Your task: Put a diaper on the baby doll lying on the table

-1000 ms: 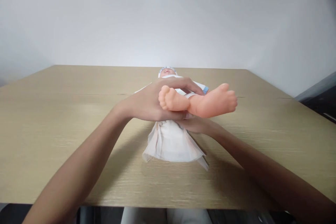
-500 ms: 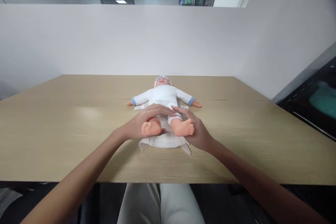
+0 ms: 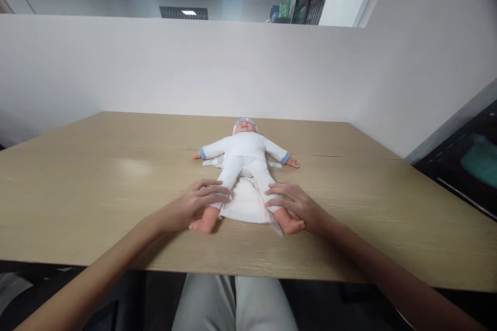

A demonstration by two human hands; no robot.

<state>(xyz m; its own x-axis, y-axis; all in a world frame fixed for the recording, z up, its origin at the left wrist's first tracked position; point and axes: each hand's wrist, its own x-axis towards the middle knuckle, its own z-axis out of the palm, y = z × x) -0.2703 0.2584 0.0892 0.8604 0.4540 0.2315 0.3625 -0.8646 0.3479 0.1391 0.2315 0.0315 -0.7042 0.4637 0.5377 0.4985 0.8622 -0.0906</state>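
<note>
We're working at the wooden table (image 3: 97, 176), a white partition wall (image 3: 155, 67) standing at 12 o'clock behind it. The baby doll (image 3: 245, 158) is lying face-up mid-table, head toward 12, legs spreading toward 6, arms out at 9 and 3. A white cloth pad (image 3: 245, 204) is lying under its hips and between the legs.

Our left hand (image 3: 190, 207) is resting loosely on the doll's leg at 7 o'clock, fingers spread and draped, not clamped. Our right hand (image 3: 297, 206) is doing the same on the leg at 5 o'clock, fingers apart, laid over the shin, just above the bare foot (image 3: 291, 225).

Handling guess: the doll is looking light, hollow vinyl limbs, stiffish but jointed at the hips, so legs are likely swinging freely. Bare feet are probably slick; the clothed shins are giving better purchase. The pad is looking soft and limp, likely bunching if dragged. We'd be gripping at ankles or shins, or lifting under the torso.
</note>
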